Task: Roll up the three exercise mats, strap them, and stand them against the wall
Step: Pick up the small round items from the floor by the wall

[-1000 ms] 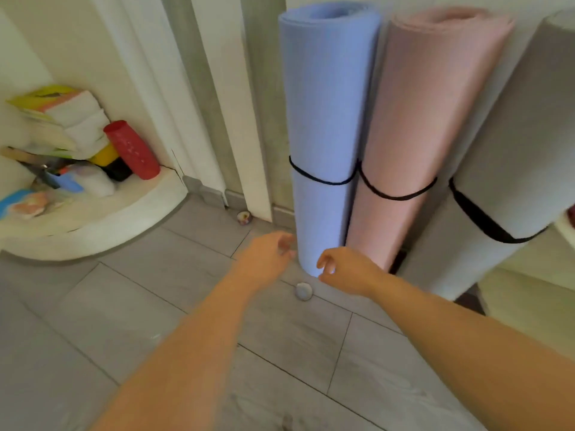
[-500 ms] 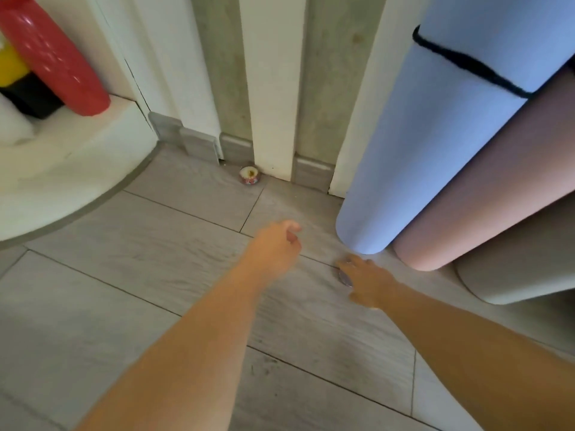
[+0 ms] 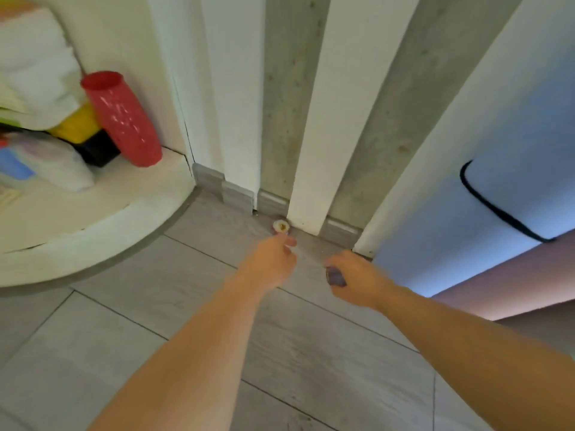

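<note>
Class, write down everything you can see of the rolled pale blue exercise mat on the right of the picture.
The rolled pale blue exercise mat looks like smooth, matte foam, wound into a thick cylinder. A thin black strap runs round it. It is tilted, its top out of frame towards the upper right, its lower end near the white wall panel and the grey floor. A rolled pink mat lies against its right side. Neither hand touches it; the right hand hovers just left of its base.
</note>
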The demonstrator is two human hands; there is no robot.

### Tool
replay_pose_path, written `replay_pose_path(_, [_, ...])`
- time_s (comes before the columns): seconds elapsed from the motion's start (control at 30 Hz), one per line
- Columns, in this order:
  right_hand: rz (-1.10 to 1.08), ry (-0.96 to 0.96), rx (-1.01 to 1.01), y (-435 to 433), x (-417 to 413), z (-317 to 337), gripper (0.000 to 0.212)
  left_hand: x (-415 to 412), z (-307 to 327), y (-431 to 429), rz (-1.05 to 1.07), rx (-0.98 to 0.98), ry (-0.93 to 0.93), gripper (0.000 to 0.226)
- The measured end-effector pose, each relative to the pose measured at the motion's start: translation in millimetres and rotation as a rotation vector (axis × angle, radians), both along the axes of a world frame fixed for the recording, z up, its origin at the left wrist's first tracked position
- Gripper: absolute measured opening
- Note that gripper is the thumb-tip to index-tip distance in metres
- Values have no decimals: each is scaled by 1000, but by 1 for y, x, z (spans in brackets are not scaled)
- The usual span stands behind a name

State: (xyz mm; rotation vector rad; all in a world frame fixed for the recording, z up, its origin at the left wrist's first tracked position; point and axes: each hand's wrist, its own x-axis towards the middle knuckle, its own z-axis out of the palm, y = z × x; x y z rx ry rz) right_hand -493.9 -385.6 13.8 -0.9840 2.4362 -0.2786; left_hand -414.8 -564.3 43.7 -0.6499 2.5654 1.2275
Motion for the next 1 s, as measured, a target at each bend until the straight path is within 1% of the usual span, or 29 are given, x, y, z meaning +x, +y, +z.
replay_pose_path(0.03, [-12, 26, -29, -14, -7, 14, 13, -2, 7, -10, 8, -14, 3, 34])
replay_pose_path(0.1, [-79, 69, -76, -34, -19, 35, 21, -6, 12, -27, 47, -33, 15, 33])
replay_pose_path(0.13, [-131, 60, -97, -40, -25, 42, 22, -10, 12, -33, 72, -33, 20, 32])
replay_pose_path(0.23, [-223, 52, -139, -46, -40, 52, 16, -24, 8, -36, 104, -49, -22, 32])
replay_pose_path(0.3, [-301, 23, -202, -44, -49, 47, 20, -37, -3, -33, 93, -66, -71, 31])
replay_pose_path(0.4, [-462, -136, -287, -44, -64, 29, 29, -61, -35, -30, 80, -84, -93, 34])
replay_pose_path(0.47, [-639, -342, -351, -49, -76, 9, 30, -75, -61, -29, 109, -90, -103, 36])
replay_pose_path(0.57, [-969, -684, -523, -60, -97, -30, 24, -92, -102, -31, 175, -129, -131, 45])
replay_pose_path(0.6, [-1049, -779, -562, -65, -103, -44, 26, -99, -118, -32, 186, -155, -142, 48])
replay_pose_path(0.67, [-1151, -921, -613, -69, -110, -65, 41, -114, -143, -33, 205, -219, -146, 56])
replay_pose_path(0.7, [-1183, -962, -622, -70, -113, -75, 46, -122, -153, -34, 208, -248, -141, 62])
replay_pose_path(0.73, [-1206, -990, -627, -71, -117, -82, 47, -131, -161, -34, 207, -270, -134, 66])
replay_pose_path(0.83, [-1252, -1035, -622, -70, -125, -97, 36, -153, -183, -37, 158, -336, -136, 77])
replay_pose_path(0.9, [-1258, -1053, -605, -68, -125, -101, 40, -161, -193, -39, 129, -369, -170, 83])
replay_pose_path(0.93, [-1258, -1051, -601, -66, -126, -103, 45, -164, -196, -38, 124, -391, -182, 82])
replay_pose_path(1.0, [-1256, -1036, -589, -64, -125, -105, 52, -164, -200, -38, 140, -448, -176, 74])
